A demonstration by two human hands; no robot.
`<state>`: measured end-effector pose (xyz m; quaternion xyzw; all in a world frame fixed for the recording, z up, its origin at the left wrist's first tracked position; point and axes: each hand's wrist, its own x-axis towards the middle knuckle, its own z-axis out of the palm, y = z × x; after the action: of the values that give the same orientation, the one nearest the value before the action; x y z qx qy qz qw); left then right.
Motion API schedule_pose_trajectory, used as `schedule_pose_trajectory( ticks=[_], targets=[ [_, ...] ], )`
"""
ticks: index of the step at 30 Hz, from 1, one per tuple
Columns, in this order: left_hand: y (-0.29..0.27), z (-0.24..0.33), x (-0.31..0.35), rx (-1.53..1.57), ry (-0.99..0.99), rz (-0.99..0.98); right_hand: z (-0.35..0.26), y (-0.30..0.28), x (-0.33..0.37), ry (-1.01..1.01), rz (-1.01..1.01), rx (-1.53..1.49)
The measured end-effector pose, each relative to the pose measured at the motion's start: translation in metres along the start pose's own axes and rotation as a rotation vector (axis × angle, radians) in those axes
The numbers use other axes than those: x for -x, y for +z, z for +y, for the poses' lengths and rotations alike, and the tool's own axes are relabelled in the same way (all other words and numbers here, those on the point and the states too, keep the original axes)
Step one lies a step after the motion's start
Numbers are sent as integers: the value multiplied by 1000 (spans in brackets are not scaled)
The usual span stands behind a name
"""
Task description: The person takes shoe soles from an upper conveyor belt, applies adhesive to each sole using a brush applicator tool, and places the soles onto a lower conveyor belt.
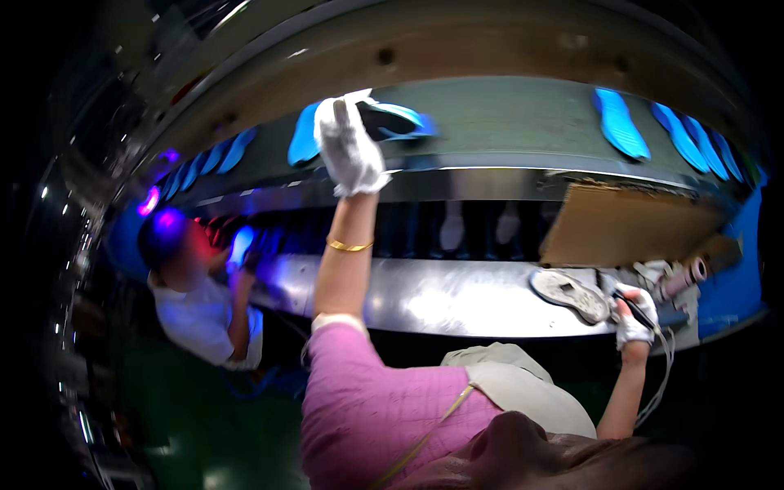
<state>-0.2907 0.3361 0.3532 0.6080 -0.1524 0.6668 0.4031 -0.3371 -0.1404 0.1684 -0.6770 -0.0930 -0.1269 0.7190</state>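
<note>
My left hand (349, 155), in a white glove, is stretched out over the belt. Its fingers are closed at the end of a tilted blue sole (419, 121) with a dark inner side; the grip itself is partly hidden. Another blue sole (304, 135) lies just left of that hand. My right hand (634, 317), in a white glove with bare fingertips, is closed around a black pen-like tool (634, 310) from which a pale cable (668, 359) hangs. Beside it, a whitish-grey shoe sole (569, 294) rests on the metal bench (441, 302).
Several blue soles (621, 124) lie along the green conveyor belt (506, 118). A cardboard sheet (629, 224) leans at the right, near a pinkish spool (684, 278). Darker soles stand on a shelf under the belt. At the left, a co-worker (204, 306) holds a lit sole (242, 245).
</note>
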Motion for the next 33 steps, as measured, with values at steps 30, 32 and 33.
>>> schedule_pose_trajectory(
  ticks=[30,32,33],
  targets=[
    [140,158,261,1383,-1776,-401,-55,59,-19,-345,110,156],
    [145,158,276,1296,-1726,-415,-53,66,-14,-376,147,144],
    [145,150,287,1315,-1704,-476,-48,65,-11,-383,78,237]
  ],
)
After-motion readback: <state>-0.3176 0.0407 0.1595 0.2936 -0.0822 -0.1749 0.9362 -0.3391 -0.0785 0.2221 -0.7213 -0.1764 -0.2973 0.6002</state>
